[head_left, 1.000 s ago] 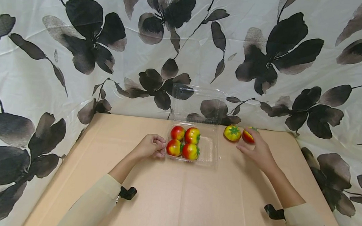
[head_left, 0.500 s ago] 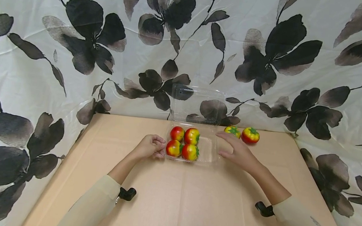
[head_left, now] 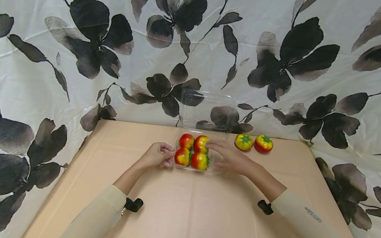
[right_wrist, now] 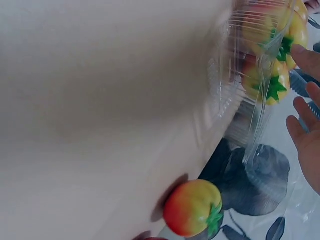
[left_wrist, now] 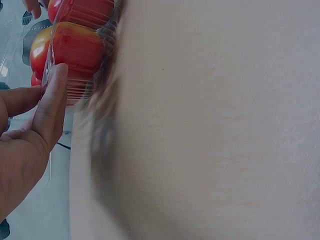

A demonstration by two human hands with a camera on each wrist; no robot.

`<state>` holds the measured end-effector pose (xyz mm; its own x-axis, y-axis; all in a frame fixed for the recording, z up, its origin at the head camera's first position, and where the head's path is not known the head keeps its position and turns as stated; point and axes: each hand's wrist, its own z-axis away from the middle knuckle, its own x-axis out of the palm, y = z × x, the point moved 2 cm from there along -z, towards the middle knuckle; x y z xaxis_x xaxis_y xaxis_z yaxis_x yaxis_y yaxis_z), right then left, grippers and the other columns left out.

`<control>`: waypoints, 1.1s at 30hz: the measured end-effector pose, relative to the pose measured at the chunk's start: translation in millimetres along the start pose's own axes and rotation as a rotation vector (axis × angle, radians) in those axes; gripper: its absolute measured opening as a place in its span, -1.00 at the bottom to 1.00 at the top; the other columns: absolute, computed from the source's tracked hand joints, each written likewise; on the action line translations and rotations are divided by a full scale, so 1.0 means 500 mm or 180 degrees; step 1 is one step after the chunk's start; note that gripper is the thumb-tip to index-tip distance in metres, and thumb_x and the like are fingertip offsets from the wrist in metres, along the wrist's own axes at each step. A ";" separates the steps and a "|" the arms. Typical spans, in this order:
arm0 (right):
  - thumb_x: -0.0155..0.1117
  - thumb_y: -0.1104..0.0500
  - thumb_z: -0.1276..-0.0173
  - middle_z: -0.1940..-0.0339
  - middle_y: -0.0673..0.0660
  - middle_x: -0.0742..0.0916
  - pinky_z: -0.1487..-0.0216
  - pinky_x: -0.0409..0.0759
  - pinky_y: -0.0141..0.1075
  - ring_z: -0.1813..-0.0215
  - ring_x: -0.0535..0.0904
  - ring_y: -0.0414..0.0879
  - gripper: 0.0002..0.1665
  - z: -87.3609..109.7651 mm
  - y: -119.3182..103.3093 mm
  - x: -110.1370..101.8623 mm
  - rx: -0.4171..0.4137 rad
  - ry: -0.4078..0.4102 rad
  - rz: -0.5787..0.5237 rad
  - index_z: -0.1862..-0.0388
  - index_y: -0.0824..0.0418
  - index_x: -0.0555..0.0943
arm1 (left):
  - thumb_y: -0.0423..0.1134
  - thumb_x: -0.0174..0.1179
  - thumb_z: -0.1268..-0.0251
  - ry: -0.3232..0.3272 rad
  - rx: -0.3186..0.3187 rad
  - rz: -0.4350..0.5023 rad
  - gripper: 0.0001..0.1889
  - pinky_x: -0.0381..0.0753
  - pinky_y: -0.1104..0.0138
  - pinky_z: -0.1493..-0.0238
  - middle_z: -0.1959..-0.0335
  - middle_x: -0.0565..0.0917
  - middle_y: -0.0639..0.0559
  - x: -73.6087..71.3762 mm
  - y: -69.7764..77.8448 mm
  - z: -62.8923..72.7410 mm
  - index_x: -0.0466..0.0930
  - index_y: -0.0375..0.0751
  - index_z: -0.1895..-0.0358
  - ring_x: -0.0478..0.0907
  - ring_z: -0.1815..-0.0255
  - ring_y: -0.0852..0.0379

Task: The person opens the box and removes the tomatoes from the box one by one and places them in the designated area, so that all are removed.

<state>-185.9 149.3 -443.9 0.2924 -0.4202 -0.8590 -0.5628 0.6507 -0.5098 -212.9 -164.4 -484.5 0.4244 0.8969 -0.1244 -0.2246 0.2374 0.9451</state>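
In the head view, a clear plastic clamshell box stands on the cardboard surface. Several red-and-yellow tomatoes with green star-shaped tops, such as the near one, fill its left half. My left hand is at the box's left side; the left wrist view shows its thumb and finger pinching the rim. Over the right half of the box is my right hand, fingers extended and holding nothing. Its fingertips overlap the far right tomato in the head view; in the right wrist view a fingertip points at a tomato's green top.
Two more tomatoes lie right of the box: a yellow-green one and a redder one. The transparent lid stands up behind, against a white floral cloth. Tan cardboard stretches toward the person.
My right hand has left the loose tomato at the right and moved left over the box. The left hand stays at the box's side, and the tomatoes have stayed where they were.
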 end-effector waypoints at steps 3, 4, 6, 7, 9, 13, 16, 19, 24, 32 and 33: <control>0.60 0.27 -0.20 -0.53 0.11 0.51 -0.59 0.35 0.16 -0.57 0.33 0.16 -0.13 -0.013 -0.004 0.008 -0.0028 -0.0163 0.0037 -0.50 0.11 0.47 | -0.53 0.18 -0.45 -0.0008 0.0000 -0.0015 -0.76 0.85 0.19 0.34 0.35 0.65 -0.22 0.000 0.000 0.000 0.48 -0.59 -0.09 0.73 0.48 0.07; 0.61 0.27 -0.19 -0.52 0.11 0.51 -0.59 0.36 0.15 -0.56 0.34 0.16 -0.12 -0.017 -0.005 0.010 -0.0045 -0.0202 0.0052 -0.49 0.10 0.47 | -0.53 0.18 -0.45 -0.0008 0.0005 -0.0021 -0.76 0.85 0.18 0.33 0.35 0.65 -0.23 0.000 0.000 -0.001 0.48 -0.59 -0.09 0.73 0.48 0.07; 0.62 0.25 -0.18 -0.50 0.13 0.53 -0.56 0.41 0.13 -0.54 0.37 0.16 -0.12 -0.026 -0.008 0.016 -0.0109 -0.0258 0.0150 -0.49 0.11 0.47 | -0.53 0.18 -0.45 -0.0005 0.0006 -0.0038 -0.76 0.86 0.15 0.31 0.34 0.65 -0.23 -0.001 0.001 0.000 0.49 -0.58 -0.09 0.73 0.48 0.07; 0.63 0.24 -0.17 -0.49 0.14 0.54 -0.55 0.42 0.13 -0.52 0.39 0.17 -0.11 -0.030 -0.010 0.018 -0.0167 -0.0273 0.0221 -0.48 0.12 0.48 | -0.53 0.18 -0.45 -0.0002 0.0007 -0.0046 -0.76 0.86 0.14 0.30 0.34 0.65 -0.23 -0.001 0.001 0.000 0.49 -0.58 -0.09 0.74 0.48 0.07; 0.64 0.19 -0.17 -0.46 0.17 0.56 -0.53 0.45 0.12 -0.49 0.41 0.19 -0.12 -0.037 -0.014 0.022 -0.0271 -0.0301 0.0368 -0.47 0.15 0.49 | -0.52 0.18 -0.46 -0.0002 0.0018 -0.0049 -0.76 0.86 0.12 0.29 0.35 0.65 -0.23 -0.002 0.001 -0.001 0.49 -0.59 -0.09 0.73 0.47 0.07; 0.67 0.12 -0.13 -0.42 0.18 0.58 -0.50 0.49 0.12 -0.44 0.44 0.21 -0.10 -0.046 -0.021 0.030 -0.0460 -0.0309 0.0621 -0.46 0.17 0.50 | -0.53 0.17 -0.46 0.0000 0.0009 -0.0048 -0.76 0.86 0.11 0.28 0.32 0.65 -0.28 -0.002 0.001 0.000 0.48 -0.59 -0.09 0.73 0.47 0.08; 0.67 0.09 -0.14 -0.41 0.16 0.58 -0.50 0.50 0.10 -0.44 0.43 0.19 -0.09 -0.050 -0.021 0.036 -0.0543 -0.0292 0.0750 -0.46 0.16 0.49 | -0.52 0.17 -0.46 0.0007 -0.0010 -0.0048 -0.76 0.86 0.11 0.28 0.31 0.65 -0.28 -0.002 0.002 0.001 0.48 -0.58 -0.09 0.73 0.47 0.07; 0.67 0.08 -0.15 -0.42 0.12 0.57 -0.50 0.51 0.05 -0.44 0.43 0.16 -0.09 -0.054 -0.019 0.041 -0.0560 -0.0303 0.0812 -0.47 0.11 0.49 | -0.52 0.18 -0.46 0.0011 -0.0021 -0.0043 -0.77 0.86 0.13 0.29 0.34 0.65 -0.23 -0.001 0.002 0.000 0.49 -0.57 -0.08 0.73 0.47 0.05; 0.66 0.10 -0.14 -0.41 0.08 0.57 -0.50 0.52 0.00 -0.41 0.44 0.12 -0.10 -0.062 -0.016 0.047 -0.0613 -0.0325 0.0892 -0.46 0.05 0.48 | -0.53 0.18 -0.45 0.0017 -0.0027 -0.0019 -0.77 0.86 0.16 0.32 0.36 0.65 -0.20 0.000 0.003 0.000 0.48 -0.57 -0.08 0.73 0.48 0.04; 0.62 -0.02 -0.20 -0.35 0.07 0.60 -0.48 0.53 -0.08 -0.35 0.49 0.05 -0.17 -0.068 -0.005 0.064 -0.0780 -0.0265 0.1168 -0.41 0.06 0.49 | -0.51 0.19 -0.46 0.0010 -0.0040 -0.0072 -0.76 0.85 0.19 0.32 0.34 0.64 -0.19 0.000 0.001 -0.001 0.48 -0.56 -0.09 0.74 0.47 0.04; 0.62 -0.03 -0.20 -0.35 0.08 0.60 -0.48 0.54 -0.08 -0.34 0.49 0.05 -0.18 -0.069 -0.004 0.066 -0.0793 -0.0247 0.1162 -0.41 0.07 0.49 | -0.51 0.19 -0.46 0.0010 -0.0036 -0.0074 -0.75 0.85 0.19 0.33 0.35 0.64 -0.19 0.000 0.001 0.000 0.48 -0.57 -0.09 0.74 0.47 0.05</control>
<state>-201.6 112.4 -469.8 0.0919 -0.1365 -0.9864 -0.8062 0.5713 -0.1542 -213.0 -164.1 -484.0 0.4270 0.8922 -0.1471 -0.2246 0.2622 0.9385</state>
